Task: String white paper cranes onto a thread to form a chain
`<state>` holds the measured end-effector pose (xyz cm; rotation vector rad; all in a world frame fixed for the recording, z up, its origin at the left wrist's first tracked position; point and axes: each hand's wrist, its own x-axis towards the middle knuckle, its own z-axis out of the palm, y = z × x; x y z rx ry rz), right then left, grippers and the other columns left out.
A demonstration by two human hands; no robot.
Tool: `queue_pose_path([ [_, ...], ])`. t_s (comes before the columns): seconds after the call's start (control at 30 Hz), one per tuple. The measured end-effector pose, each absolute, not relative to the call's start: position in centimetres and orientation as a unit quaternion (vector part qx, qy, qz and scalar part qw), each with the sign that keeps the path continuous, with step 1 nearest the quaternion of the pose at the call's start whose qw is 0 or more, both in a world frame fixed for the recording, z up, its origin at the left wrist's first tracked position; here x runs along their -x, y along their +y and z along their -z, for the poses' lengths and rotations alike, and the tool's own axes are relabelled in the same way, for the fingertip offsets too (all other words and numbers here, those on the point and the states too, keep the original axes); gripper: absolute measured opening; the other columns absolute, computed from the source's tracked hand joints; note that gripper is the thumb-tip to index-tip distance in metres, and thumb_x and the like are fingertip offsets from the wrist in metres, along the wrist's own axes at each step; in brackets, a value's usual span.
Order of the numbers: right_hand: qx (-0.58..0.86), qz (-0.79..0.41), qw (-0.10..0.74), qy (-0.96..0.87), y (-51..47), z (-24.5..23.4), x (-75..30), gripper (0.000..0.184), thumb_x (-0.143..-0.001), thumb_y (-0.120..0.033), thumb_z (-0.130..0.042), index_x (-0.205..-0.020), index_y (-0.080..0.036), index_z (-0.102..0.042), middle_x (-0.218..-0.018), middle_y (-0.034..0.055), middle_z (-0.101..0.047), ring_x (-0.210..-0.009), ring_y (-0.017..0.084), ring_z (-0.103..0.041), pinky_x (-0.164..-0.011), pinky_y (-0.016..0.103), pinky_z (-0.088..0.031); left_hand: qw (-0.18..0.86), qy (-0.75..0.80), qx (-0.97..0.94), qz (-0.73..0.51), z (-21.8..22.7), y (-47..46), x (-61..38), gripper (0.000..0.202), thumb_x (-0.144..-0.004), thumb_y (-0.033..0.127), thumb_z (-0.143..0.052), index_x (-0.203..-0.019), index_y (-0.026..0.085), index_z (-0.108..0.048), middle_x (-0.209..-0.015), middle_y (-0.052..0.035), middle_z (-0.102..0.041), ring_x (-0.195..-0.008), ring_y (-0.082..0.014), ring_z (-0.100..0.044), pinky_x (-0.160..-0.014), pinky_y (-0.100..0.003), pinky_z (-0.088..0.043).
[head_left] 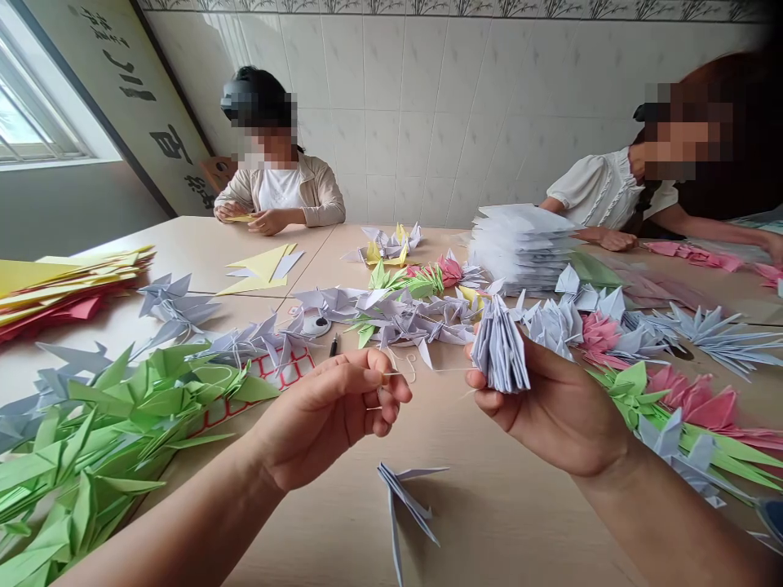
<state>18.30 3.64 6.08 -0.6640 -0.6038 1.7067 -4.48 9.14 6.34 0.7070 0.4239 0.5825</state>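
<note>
Pale grey folded paper (498,350) sits bunched in the right hand (550,408), curled closed to keep the layers together. Just beside it, the nearly closed left hand (330,416) pinches a thin thread (409,371), seemingly to keep it taut.

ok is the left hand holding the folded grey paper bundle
No, the right hand holds the folded grey paper bundle; the left hand pinches a thread.

Two hands (330,416), two co-workers (278,187)
</note>
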Motion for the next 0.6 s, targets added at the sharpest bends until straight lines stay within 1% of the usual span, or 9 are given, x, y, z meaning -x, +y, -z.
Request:
queue_pose_path([
  [0.17,0.268,-0.745,0.565,-0.231,3.47,-6.43,-18.11,0.015,-0.076,-0.028,-0.076,-0.089,-0.022,-0.073,-0.078,-0.0021,-0.075,-0.064,0.011,-0.072,-0.049,0.014,-0.051,0.868,0.213,-0.357,-0.271,-5.93,9.55,4.41,0.003,-0.076,0.015,-0.067,-0.077,0.013,-0.065,-0.074,-0.0045,-0.070,-0.062,-0.0092,-0.062,-0.060,-0.017,-0.051],
  [0.3,0.293,-0.731,0.576,-0.220,3.45,-6.66,-18.07,0.010,-0.081,-0.030,-0.069,-0.086,-0.023,-0.072,-0.071,-0.0020,-0.070,-0.058,0.010,-0.068,-0.045,0.015,-0.049,0.860,0.209,-0.389,-0.255,-6.04,9.57,4.40,0.011,-0.075,0.020,-0.071,-0.073,0.013,-0.063,-0.070,-0.0037,-0.068,-0.060,-0.0093,-0.061,-0.059,-0.016,-0.048],
  [0.4,0.294,-0.728,0.579,-0.221,3.52,-6.69,-18.08,0.010,-0.079,-0.030,-0.070,-0.086,-0.023,-0.073,-0.069,-0.0023,-0.068,-0.057,0.009,-0.067,-0.044,0.014,-0.048,0.852,0.210,-0.410,-0.247,-6.15,9.46,4.42,0.014,-0.075,0.023,-0.072,-0.072,0.013,-0.062,-0.068,-0.0030,-0.066,-0.059,-0.0092,-0.059,-0.057,-0.016,-0.046],
  [0.5,0.271,-0.739,0.576,-0.220,3.52,-6.57,-18.06,0.018,-0.073,-0.028,-0.077,-0.088,-0.021,-0.074,-0.068,-0.0033,-0.067,-0.055,0.007,-0.065,-0.045,0.012,-0.047,0.826,0.219,-0.456,-0.247,-6.10,9.37,4.37,0.014,-0.079,0.024,-0.071,-0.074,0.014,-0.062,-0.069,-0.0028,-0.065,-0.062,-0.0093,-0.057,-0.061,-0.017,-0.045],
  [0.6,0.264,-0.741,0.574,-0.227,3.37,-6.40,-17.96,0.024,-0.071,-0.028,-0.079,-0.094,-0.021,-0.074,-0.070,-0.0036,-0.068,-0.054,0.006,-0.064,-0.047,0.012,-0.048,0.768,0.237,-0.533,-0.263,-5.96,9.20,4.26,0.017,-0.086,0.030,-0.067,-0.079,0.015,-0.064,-0.077,-0.0037,-0.065,-0.072,-0.0119,-0.057,-0.067,-0.020,-0.045],
])
